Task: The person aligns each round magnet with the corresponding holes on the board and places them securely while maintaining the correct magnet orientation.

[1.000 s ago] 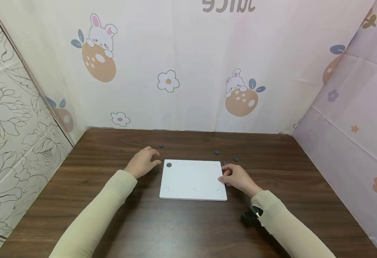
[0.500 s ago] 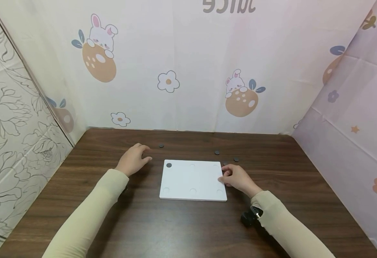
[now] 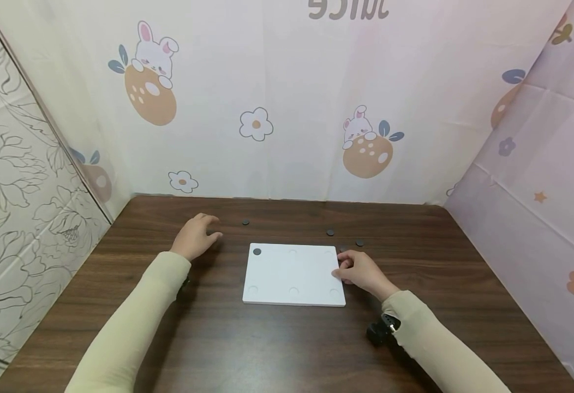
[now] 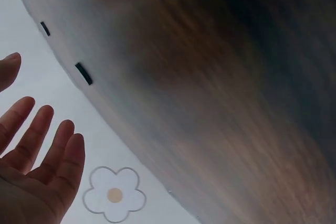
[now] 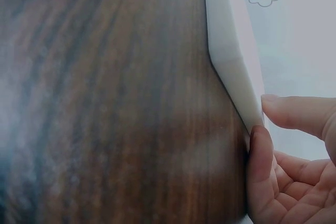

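Note:
A flat white board (image 3: 294, 275) with shallow round recesses lies on the brown table; one dark disc (image 3: 257, 251) sits in its far left recess. My right hand (image 3: 363, 273) holds the board's right edge. In the right wrist view the thumb (image 5: 294, 114) rests on top and a finger (image 5: 261, 156) lies against the side. My left hand (image 3: 195, 237) is left of the board, holding nothing, fingers spread and loosely bent. Nearest to it is a loose dark disc (image 3: 245, 222). In the left wrist view the left hand (image 4: 39, 166) appears beside dark discs, one (image 4: 83, 74) being closer.
Beyond the board's far right corner lie dark discs (image 3: 330, 232), (image 3: 359, 243); another disc (image 3: 343, 249) is partly behind the right hand. A white printed curtain (image 3: 297, 109) rises behind the table (image 3: 277, 349). A black wrist device (image 3: 379, 331) sits on the right wrist.
My left hand has moved left and slightly away from me, off from the board's left side. The right hand and the board have stayed in place.

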{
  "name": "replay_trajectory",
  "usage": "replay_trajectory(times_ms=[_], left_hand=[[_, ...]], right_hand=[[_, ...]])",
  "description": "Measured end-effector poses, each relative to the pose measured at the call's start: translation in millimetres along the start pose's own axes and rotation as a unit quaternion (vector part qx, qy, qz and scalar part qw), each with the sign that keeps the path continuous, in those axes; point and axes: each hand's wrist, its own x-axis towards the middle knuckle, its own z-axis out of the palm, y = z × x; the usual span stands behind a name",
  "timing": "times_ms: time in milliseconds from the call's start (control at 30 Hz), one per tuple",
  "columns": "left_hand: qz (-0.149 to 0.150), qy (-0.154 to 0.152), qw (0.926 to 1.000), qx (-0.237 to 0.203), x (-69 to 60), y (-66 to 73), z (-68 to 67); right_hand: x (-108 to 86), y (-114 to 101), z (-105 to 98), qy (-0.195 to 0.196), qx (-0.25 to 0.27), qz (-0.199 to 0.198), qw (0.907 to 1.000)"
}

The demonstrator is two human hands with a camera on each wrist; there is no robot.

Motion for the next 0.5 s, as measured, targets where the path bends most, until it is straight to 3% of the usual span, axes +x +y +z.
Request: replay_trajectory(times_ms=[500], left_hand=[[-0.026,-0.035,0.9989,0.019,14.5,-13.3,2.0]], right_hand=[[-0.3,0,0,0.002,-0.009,0.000,1.0000]])
